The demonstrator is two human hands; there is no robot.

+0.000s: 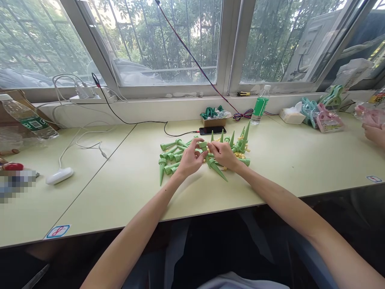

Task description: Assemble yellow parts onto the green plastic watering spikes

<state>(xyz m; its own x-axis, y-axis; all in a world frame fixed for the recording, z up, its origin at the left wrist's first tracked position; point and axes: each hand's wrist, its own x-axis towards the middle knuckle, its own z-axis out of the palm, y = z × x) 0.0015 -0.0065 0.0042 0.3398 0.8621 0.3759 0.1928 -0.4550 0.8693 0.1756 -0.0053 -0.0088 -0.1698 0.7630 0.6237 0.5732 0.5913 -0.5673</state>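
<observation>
Green plastic plant watering spikes [170, 155] lie in a loose pile on the table, several with points upward at the right side. My left hand [192, 157] is closed around one green watering spike [203, 146], its wide ribbed end up between thumb and fingers. Close beside it, my right hand [224, 154] is closed in a pinch at that spike's wide end; any small part in its fingertips is hidden. Small yellow valve pieces [240, 155] lie among the spikes just right of my right hand. Another spike [218, 170] lies below my hands, pointing toward me.
Behind the pile lie a phone [212, 130] on a cable and a small box [215, 120] of green wrappers. A water bottle [260, 105] stands upright near the sill. Tissues [292, 115] and bagged plastic clips [329, 118] sit right. Another person's hand [374, 132] is far right.
</observation>
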